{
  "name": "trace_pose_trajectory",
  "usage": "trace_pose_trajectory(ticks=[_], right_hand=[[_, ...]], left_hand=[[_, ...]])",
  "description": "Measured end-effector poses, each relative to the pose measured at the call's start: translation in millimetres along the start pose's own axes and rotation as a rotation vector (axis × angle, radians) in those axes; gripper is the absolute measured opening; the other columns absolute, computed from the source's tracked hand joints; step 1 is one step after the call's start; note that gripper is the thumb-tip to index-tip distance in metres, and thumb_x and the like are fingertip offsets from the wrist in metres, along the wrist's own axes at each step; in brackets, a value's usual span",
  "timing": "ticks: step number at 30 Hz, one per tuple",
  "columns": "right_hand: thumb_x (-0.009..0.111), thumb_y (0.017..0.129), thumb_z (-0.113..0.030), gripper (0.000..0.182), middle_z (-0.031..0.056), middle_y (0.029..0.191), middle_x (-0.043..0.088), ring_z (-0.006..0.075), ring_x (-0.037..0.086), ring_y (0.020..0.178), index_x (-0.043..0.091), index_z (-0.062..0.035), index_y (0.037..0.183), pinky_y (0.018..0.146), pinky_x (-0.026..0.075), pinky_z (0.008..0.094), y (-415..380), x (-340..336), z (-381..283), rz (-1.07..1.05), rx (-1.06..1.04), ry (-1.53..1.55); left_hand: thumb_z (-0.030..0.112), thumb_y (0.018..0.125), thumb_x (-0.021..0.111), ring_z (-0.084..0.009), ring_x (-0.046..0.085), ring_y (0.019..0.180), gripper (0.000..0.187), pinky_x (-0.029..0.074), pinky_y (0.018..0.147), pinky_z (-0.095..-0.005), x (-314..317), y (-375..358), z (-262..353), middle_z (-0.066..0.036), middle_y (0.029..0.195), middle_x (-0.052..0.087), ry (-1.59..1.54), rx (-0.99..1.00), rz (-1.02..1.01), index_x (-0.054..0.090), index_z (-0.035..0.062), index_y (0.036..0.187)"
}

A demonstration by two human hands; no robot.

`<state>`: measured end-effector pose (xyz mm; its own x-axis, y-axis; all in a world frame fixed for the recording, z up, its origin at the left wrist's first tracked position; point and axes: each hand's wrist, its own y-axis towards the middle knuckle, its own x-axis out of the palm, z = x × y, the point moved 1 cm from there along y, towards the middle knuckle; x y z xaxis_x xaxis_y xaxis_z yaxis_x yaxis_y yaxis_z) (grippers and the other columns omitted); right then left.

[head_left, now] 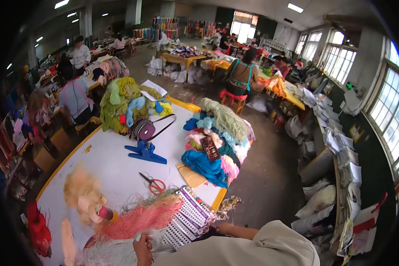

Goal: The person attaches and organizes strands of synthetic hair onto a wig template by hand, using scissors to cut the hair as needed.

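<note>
My left hand [142, 248] is closed at the bottom centre, over white yarn [108, 252] and beside pink yarn [142, 216]; what its fingers hold is too small to make out. At the table's near right corner, my right hand [222, 228] lies by the edge of a white and purple printed sheet [188, 219] with rows of dark marks. Its fingers are partly hidden. Scissors with red handles [156, 186] lie beyond the pink yarn, near a blue clamp-like object [146, 152]. A cone of thread [105, 213] lies beside peach yarn [82, 188] on the left.
Piles of green yarn [119, 104] and multicoloured yarn [219, 142] flank a purple bag [142, 130] on the white table [97, 155]. A person [244, 75] sits at another table further back. Papers [343, 153] line the window side.
</note>
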<state>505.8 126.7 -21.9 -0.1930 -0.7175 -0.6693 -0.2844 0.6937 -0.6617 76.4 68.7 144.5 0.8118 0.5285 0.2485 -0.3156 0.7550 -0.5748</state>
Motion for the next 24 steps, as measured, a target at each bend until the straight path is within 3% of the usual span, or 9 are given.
trace_pose_trajectory(ticks=[3,10,13,19,21,24], right_hand=[[0.050,0.085,-0.030,0.038,0.0211,0.106,0.066,0.0374,0.064,0.100,0.066,-0.0058,0.110,0.087,0.049,0.0464,-6,5,7,-0.006,0.015,0.096],[0.049,0.084,-0.028,0.035,0.0177,0.106,0.068,0.0358,0.064,0.100,0.070,-0.0067,0.102,0.087,0.050,0.0453,-26,-11,-2,-0.053,0.079,0.020],[0.046,0.090,-0.033,0.035,0.0144,0.109,0.067,0.0331,0.063,0.103,0.065,-0.0121,0.111,0.090,0.048,0.0457,-22,-8,-2,-0.051,0.057,-0.027],[0.047,0.088,-0.032,0.034,0.0145,0.108,0.067,0.0326,0.063,0.104,0.068,-0.0115,0.105,0.088,0.048,0.0445,-16,-8,-10,-0.106,-0.046,-0.030],[0.047,0.088,-0.031,0.034,0.0142,0.108,0.067,0.0325,0.063,0.102,0.067,-0.0125,0.107,0.088,0.048,0.0441,-11,-11,-17,-0.121,0.049,-0.056],[0.047,0.087,-0.031,0.035,0.0157,0.109,0.066,0.0325,0.063,0.103,0.067,-0.0106,0.107,0.088,0.048,0.0439,-4,-16,-18,-0.101,0.004,0.000]], left_hand=[[0.019,0.096,0.053,-0.0085,0.038,0.040,0.019,0.023,0.035,-0.0248,6,-11,6,-0.004,0.067,0.056,-0.016,0.010,-0.015,0.061,0.0018,0.094],[0.019,0.097,0.053,-0.0088,0.038,0.040,0.018,0.023,0.035,-0.0254,9,-9,15,-0.005,0.066,0.056,-0.029,0.021,-0.035,0.059,0.0033,0.094],[0.020,0.097,0.052,-0.0089,0.038,0.041,0.018,0.024,0.036,-0.0254,0,4,2,-0.005,0.068,0.057,-0.063,0.073,-0.094,0.059,0.0038,0.095],[0.021,0.097,0.052,-0.0074,0.035,0.038,0.021,0.021,0.035,-0.0246,-1,-7,7,-0.005,0.066,0.058,-0.090,0.117,-0.026,0.061,0.0022,0.092],[0.022,0.098,0.052,-0.0079,0.036,0.039,0.020,0.022,0.036,-0.0249,-13,-11,5,-0.005,0.067,0.058,-0.096,0.106,-0.030,0.059,0.0034,0.093],[0.022,0.098,0.052,-0.0082,0.037,0.041,0.020,0.024,0.037,-0.0248,-18,-16,5,-0.005,0.069,0.058,-0.078,0.080,0.001,0.059,0.0043,0.094]])
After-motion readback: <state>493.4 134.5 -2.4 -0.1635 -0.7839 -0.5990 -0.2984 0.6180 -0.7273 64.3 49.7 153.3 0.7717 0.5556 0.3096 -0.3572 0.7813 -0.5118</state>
